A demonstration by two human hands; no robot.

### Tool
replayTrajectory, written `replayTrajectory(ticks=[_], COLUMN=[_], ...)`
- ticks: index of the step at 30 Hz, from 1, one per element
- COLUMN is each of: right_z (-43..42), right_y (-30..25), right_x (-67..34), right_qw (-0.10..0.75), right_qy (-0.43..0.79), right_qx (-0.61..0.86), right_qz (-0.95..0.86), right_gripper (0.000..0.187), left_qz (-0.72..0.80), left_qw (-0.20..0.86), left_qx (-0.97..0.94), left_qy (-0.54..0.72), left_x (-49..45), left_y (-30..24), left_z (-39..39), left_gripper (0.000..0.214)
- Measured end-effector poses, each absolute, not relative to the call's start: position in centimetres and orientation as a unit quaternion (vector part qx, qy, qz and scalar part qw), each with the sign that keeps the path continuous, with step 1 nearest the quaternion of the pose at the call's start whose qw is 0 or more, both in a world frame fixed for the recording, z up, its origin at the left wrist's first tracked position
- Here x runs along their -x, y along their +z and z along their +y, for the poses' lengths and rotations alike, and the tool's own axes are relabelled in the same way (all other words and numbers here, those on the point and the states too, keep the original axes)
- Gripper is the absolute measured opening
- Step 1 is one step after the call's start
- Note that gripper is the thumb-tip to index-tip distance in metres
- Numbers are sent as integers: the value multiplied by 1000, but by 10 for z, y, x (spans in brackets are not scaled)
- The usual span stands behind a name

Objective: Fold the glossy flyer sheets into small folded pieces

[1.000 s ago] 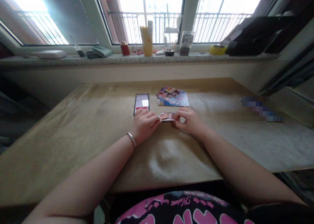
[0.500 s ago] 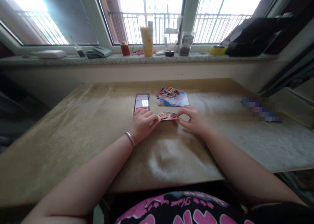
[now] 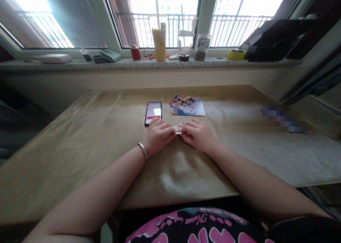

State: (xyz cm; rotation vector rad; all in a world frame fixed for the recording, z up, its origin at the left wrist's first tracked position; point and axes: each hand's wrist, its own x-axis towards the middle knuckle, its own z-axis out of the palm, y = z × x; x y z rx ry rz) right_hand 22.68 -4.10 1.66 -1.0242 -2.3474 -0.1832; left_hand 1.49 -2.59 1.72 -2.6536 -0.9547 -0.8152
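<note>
Right hand (image 3: 198,134) has slid in to meet the left hand (image 3: 158,135), both pinching the small card (image 3: 178,128) on the table (image 3: 93,136), at 5 o'clock from the phone (image 3: 153,113), and it looks light, thin, bendy, best gripped by its short edges.

Home rm: cluttered windowsill (image 3: 149,63), balcony railing (image 3: 186,26) outside, phone (image 3: 153,113) on table (image 3: 80,147).
</note>
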Motion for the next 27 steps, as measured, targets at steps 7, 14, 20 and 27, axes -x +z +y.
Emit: replayTrajectory(ticks=[7,14,20,27], right_z=[-45,-41,-39,-38], right_y=[16,16,18,19], right_x=[-220,-225,-231,-238], right_qw=[265,300,314,328], right_qy=[-81,8,43,72], right_qx=[366,368,370,351], right_qz=[-888,-880,-874,-874], right_gripper=[14,9,8,7], left_qz=[-318,-307,-310,-293], left_qw=[114,103,96,106], left_qx=[899,907,909,915], left_qy=[-279,-268,-264,-258], left_x=[-17,-18,-14,-11], left_y=[17,18,19,20], left_z=[-29,-27,-24,-22], left_gripper=[16,15,22,26])
